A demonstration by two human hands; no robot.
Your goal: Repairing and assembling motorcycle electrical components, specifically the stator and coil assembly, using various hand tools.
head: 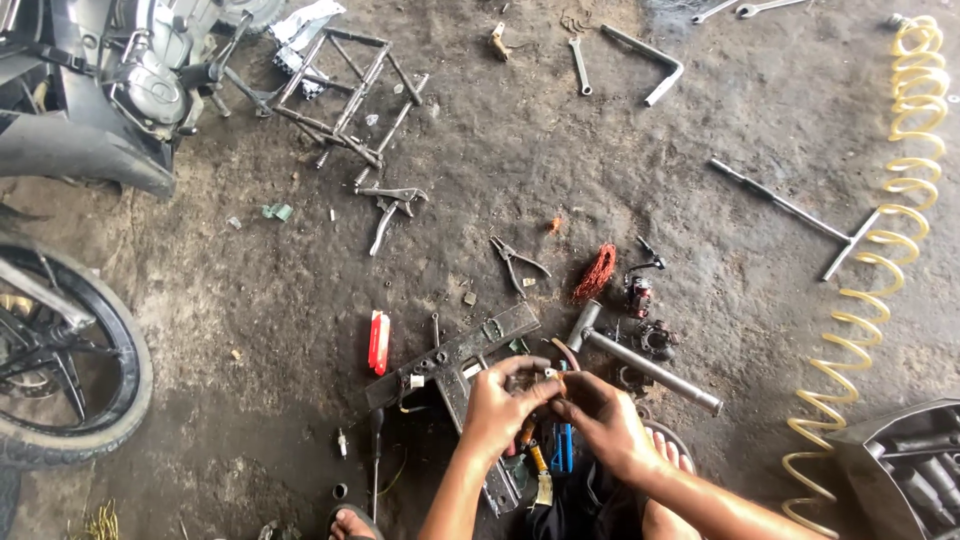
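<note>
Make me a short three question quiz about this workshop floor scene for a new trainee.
1. True or false: both hands are pinching one small part between them, above the flat grey metal bar.
2. Which lies nearest the coil of orange-red copper wire?
A. the yellow spiral air hose
B. the small silver pliers
C. the black motorcycle wheel
3. What colour is the small flat container left of the metal bar?

Key
1. True: the left hand and right hand meet at the fingers on a small part, too small to identify.
2. B
3. Red, with a white edge.
</note>
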